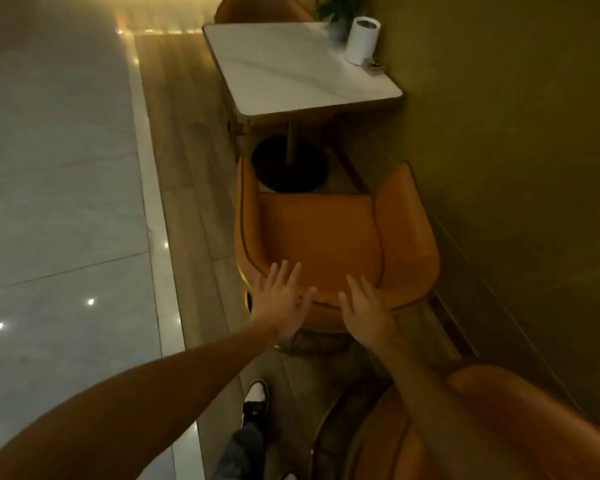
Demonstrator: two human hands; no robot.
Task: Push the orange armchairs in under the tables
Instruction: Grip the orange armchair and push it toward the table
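An orange armchair (326,237) stands in front of me, its open seat facing a square white marble-top table (291,71) on a black round pedestal base (288,164). The seat's front edge sits just short of the tabletop, over the base. My left hand (284,299) lies flat with fingers spread on the top of the chair's backrest, at its left. My right hand (368,306) rests the same way on the backrest's right part. Neither hand grips anything.
A green wall (516,168) runs close along the right of chair and table. A white cylinder (361,41) and a small plant (338,15) stand on the table's far right corner. Another orange armchair (482,427) is at my lower right, one more (257,8) beyond the table. Tiled floor lies left.
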